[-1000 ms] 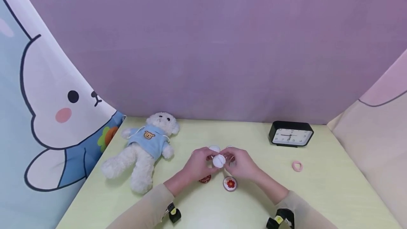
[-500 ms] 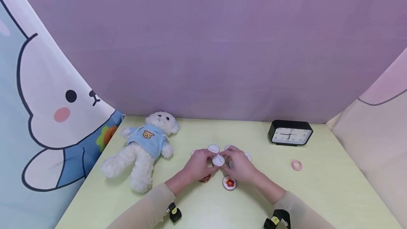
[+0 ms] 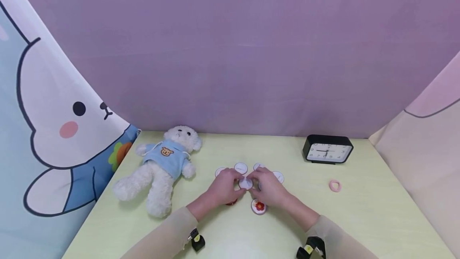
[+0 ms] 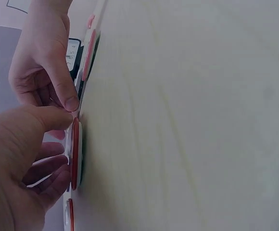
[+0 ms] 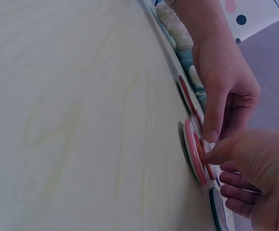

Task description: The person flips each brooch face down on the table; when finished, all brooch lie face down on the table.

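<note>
In the head view, a white round disc (image 3: pixel 246 184) lies between my two hands, low over the table. My left hand (image 3: pixel 225 186) grips its left side, thumb at the near edge and forefinger at the far edge. From the right, my right hand (image 3: pixel 270 187) grips it the same way, the two forefingers almost meeting. Nearer me are a disc with a red flower (image 3: pixel 259 206) and a red disc (image 3: pixel 231 202), partly covered by my left hand. Both wrist views show the fingertips together behind these near discs, whose red rim (image 4: pixel 75 154) and pink rim (image 5: pixel 193 151) stand out.
Several white discs, among them one behind the hands (image 3: pixel 240 168) and one at the right (image 3: pixel 278 176), form an arc. A white plush toy (image 3: pixel 169 167) in a blue top lies left. At right are a black clock (image 3: pixel 328 149) and a pink ring (image 3: pixel 335 186).
The white disc has come slightly down toward the table, both hands still on it. My right hand has shifted a little left, and more of the discs behind shows.
</note>
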`<state>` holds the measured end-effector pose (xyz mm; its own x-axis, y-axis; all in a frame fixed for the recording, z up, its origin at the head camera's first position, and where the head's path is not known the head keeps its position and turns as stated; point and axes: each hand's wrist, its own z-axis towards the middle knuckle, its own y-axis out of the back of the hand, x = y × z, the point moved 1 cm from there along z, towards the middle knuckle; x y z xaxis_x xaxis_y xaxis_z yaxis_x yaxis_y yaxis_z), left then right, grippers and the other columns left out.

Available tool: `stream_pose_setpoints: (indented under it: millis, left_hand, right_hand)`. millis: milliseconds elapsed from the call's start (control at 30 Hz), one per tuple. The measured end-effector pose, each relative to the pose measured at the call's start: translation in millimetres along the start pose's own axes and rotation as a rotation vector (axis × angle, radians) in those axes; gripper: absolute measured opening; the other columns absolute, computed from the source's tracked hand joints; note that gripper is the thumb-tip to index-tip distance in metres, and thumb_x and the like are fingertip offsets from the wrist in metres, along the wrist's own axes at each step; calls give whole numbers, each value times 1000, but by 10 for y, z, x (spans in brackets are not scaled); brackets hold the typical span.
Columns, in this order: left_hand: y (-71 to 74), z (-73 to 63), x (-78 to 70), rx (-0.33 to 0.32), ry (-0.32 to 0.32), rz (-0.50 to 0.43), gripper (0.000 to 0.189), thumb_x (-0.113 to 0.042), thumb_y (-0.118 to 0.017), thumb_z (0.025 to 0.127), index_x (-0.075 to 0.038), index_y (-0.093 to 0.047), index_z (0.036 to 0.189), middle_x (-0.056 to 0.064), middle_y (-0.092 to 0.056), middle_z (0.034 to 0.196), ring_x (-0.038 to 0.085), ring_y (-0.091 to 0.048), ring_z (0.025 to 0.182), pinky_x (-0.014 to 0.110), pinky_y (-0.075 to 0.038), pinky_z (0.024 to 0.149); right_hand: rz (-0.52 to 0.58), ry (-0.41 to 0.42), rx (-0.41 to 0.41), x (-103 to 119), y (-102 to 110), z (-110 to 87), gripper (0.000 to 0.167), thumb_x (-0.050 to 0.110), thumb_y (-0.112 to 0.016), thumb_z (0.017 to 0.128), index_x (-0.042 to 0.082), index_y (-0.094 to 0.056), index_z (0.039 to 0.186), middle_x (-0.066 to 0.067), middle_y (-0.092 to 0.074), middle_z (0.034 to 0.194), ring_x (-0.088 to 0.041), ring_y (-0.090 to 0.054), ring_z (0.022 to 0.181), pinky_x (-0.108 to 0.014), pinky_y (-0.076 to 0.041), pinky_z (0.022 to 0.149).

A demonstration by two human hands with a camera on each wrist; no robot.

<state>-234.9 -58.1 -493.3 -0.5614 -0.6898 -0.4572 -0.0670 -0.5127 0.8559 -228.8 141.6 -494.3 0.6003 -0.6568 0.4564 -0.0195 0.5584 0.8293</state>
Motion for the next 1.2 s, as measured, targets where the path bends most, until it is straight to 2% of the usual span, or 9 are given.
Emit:
stream_pose_setpoints:
  millis: [167, 300, 400, 600, 700, 933, 1067, 1200]
  left_hand:
    - [101, -132, 52, -14, -6, -34, 28, -19, -84, 88, -4, -81, 111, 6, -76, 93, 20, -64, 84, 31, -53, 79]
    - [189, -326, 128, -18, 40, -26, 38, -26, -85, 87, -4, -80, 117, 5, -78, 99, 18, -68, 90, 32, -59, 83]
    - [253, -474, 156, -13, 67, -28, 43, -32, -88, 85, -5, -80, 118, 6, -81, 108, 19, -72, 97, 35, -61, 89]
    - [303, -681, 155, 10, 63, -8, 44, -28, -91, 82, -6, -79, 118, 5, -82, 107, 17, -72, 94, 36, -59, 88]
    - [275, -726, 154, 7, 67, -5, 42, -23, -91, 81, -8, -79, 118, 3, -82, 107, 15, -70, 91, 36, -57, 88]
    - [204, -722, 160, -35, 77, -35, 36, -18, -91, 82, -12, -81, 116, -1, -82, 105, 10, -64, 85, 24, -54, 79]
    - [190, -709, 165, -61, 79, -90, 33, -19, -91, 83, -12, -82, 113, 0, -83, 103, 10, -67, 85, 24, -56, 78]
    - [170, -697, 199, -82, 108, -162, 31, -17, -92, 82, -10, -82, 110, 1, -82, 99, 10, -70, 84, 23, -60, 78]
  right_hand:
    - [3, 16, 27, 63, 51, -20, 27, 4, -84, 83, 3, -76, 109, -6, -72, 101, -20, -66, 94, -32, -61, 84]
    - [14, 3, 77, 145, 88, -37, 24, 6, -82, 87, 6, -77, 111, -6, -75, 106, -22, -72, 99, -35, -63, 89]
    - [37, 25, 95, 205, 87, -44, 25, 6, -81, 88, 6, -76, 112, -6, -76, 107, -22, -72, 99, -35, -63, 89]
    - [35, 83, 128, 317, -1, -51, 28, 10, -82, 88, 8, -76, 115, -3, -77, 108, -19, -71, 98, -33, -62, 90]
    - [16, 82, 154, 352, -58, -47, 30, 15, -84, 87, 11, -76, 116, -1, -76, 108, -15, -69, 98, -32, -61, 90]
    - [-40, 70, 205, 399, -165, -22, 28, 21, -84, 89, 13, -77, 114, 4, -75, 104, -10, -65, 99, -29, -60, 94]
    - [-40, 71, 200, 408, -184, -15, 24, 22, -84, 91, 13, -77, 112, 4, -74, 101, -10, -65, 97, -27, -60, 91]
    - [-25, 76, 187, 398, -197, -19, 22, 22, -84, 91, 12, -77, 110, 3, -75, 101, -9, -66, 96, -26, -60, 91]
